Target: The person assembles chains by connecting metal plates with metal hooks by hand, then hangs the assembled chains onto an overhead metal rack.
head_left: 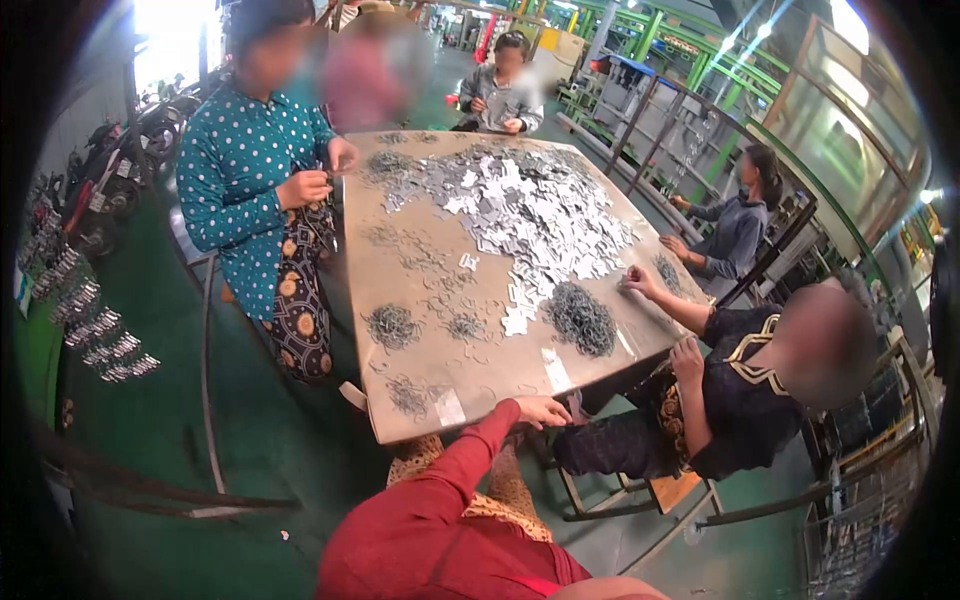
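Observation:
My left hand, in a red sleeve, reaches across my lap to the near edge of the table. Its fingers are stretched to the right, and I see nothing held in them. Beside it on the tabletop are strips of clear tape. A dense pile of grey metal hooks lies beyond, next to a large spread of flat white cut-out pieces. Smaller heaps of hooks lie at the left. My right hand does not show; a blurred skin-coloured patch at the bottom edge cannot be made out.
A person in a dotted teal shirt works at the left. Another in dark clothes sits close on my right, one hand by the hook pile. Two people sit farther round the table. Motorbikes stand along the left wall.

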Tool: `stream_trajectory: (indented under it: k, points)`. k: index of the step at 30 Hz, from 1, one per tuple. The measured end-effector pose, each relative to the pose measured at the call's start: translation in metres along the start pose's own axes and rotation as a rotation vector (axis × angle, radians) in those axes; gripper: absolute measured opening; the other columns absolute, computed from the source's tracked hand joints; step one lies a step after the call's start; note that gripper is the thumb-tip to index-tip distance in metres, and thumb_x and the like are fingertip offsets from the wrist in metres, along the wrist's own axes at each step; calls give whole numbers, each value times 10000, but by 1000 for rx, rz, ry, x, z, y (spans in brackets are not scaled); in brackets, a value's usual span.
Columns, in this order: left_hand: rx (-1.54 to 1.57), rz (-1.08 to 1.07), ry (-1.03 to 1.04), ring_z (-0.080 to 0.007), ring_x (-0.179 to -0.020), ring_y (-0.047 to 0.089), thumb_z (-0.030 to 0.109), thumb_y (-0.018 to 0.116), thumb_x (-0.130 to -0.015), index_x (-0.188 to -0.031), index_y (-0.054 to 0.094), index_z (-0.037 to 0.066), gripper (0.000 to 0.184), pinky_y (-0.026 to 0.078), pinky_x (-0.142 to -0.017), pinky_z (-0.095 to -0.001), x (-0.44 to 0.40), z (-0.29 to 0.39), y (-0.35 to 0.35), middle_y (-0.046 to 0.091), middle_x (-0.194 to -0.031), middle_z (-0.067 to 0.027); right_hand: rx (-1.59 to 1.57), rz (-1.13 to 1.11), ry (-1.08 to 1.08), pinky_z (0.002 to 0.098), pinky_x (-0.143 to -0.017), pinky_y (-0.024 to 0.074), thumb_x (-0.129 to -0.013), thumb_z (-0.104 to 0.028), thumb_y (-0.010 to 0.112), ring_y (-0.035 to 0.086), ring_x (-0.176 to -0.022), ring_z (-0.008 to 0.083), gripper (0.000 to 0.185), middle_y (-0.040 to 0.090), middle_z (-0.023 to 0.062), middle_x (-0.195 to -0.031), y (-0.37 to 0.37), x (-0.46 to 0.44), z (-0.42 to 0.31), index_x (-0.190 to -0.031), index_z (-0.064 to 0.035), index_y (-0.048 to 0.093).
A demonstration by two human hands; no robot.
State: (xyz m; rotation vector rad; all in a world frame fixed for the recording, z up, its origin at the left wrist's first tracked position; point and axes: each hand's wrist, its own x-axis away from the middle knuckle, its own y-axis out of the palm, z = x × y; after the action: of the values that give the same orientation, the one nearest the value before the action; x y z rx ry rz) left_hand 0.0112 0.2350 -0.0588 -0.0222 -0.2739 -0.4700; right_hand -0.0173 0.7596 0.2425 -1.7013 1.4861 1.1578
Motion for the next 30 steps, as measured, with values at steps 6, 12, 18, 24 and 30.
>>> stream_trajectory:
  k: [6, 12, 18, 24, 30]
  points:
    - [-123, -258, 133, -150, -970, 552, 325, 644, -814, -1190, 544, 92, 453, 483, -779, -300, 101, 48, 60, 583, -1123, -96, -385, -530, -120, 313, -811, 451, -772, 38, 498, 578, -914, 195, 283, 613, 121, -1010, 53, 204, -112, -1039, 36, 591]
    - [-256, -149, -191, -95, -692, 613, 271, 634, -825, -912, 689, 36, 256, 505, -625, -242, 210, 58, 50, 676, -793, -30, -1124, -1368, 109, 263, -777, 444, -882, -88, 532, 596, -856, 135, 223, 656, 89, -897, 75, 403, -267, -1077, -29, 624]
    - [-383, 6, 115, -161, -694, 635, 263, 614, -829, -897, 668, 23, 256, 493, -629, -289, 234, 71, 72, 674, -782, -84, -536, -1461, -610, 467, -918, 386, -773, -150, 582, 456, -1141, 384, 561, 461, 292, -1227, 145, 499, -343, -1301, -60, 414]
    - [-523, 354, -90, -255, -848, 615, 242, 589, -834, -962, 640, 38, 246, 463, -746, -353, 233, 46, 47, 651, -891, -130, -816, -1584, -594, 473, -933, 366, -651, -104, 637, 439, -1113, 422, 488, 530, 224, -1135, 210, 553, -347, -1128, -46, 553]
    - [-749, 812, 2, -247, -892, 620, 204, 566, -841, -1032, 615, 45, 254, 478, -771, -352, 219, 62, -16, 643, -953, -136, -875, -1691, -121, 451, -920, 363, -663, -26, 620, 460, -1015, 395, 590, 515, 226, -983, 177, 473, -341, -1229, 10, 459]
